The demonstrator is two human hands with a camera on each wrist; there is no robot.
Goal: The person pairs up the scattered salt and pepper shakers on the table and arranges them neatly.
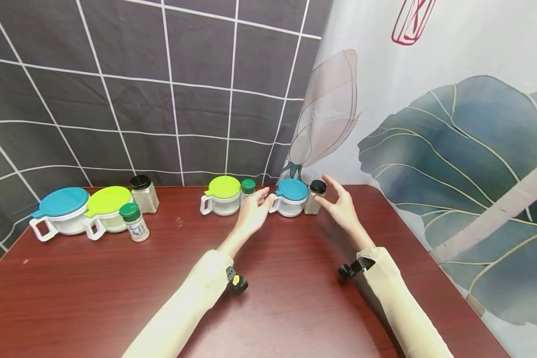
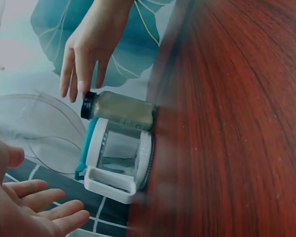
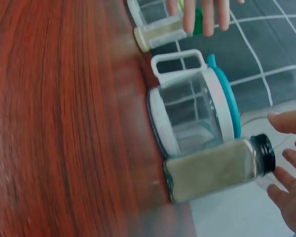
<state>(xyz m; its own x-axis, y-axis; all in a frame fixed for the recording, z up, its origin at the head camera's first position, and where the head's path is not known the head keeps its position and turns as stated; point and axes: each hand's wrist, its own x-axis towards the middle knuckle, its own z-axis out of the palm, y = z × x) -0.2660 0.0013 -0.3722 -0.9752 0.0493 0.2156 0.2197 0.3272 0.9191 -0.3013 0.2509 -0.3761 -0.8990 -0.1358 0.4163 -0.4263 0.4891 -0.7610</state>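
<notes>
My left hand [image 1: 252, 213], fingers loosely extended, is between a green-capped shaker [image 1: 248, 186] and a blue-lidded condiment pot [image 1: 291, 198] with a white handle. It partly covers the shaker in the head view. My right hand [image 1: 341, 209] is spread beside a square glass spice jar [image 1: 314, 199] with a black cap, which stands against the blue-lidded pot. In the right wrist view, thumb and fingers [image 3: 286, 170] lie around the black cap [image 3: 264, 154] without a visible grip. Pale powder fills the spice jar [image 3: 212, 170]; the pot [image 3: 195, 116] looks clear.
Left of my left hand stands a lime-lidded pot [image 1: 223, 196]. Further left are a blue-lidded pot [image 1: 64, 211], another lime-lidded pot [image 1: 109, 209], a black-capped jar [image 1: 145, 195] and a green-capped shaker [image 1: 134, 223]. A patterned cloth [image 1: 197, 109] hangs behind the reddish-brown table [image 1: 286, 298].
</notes>
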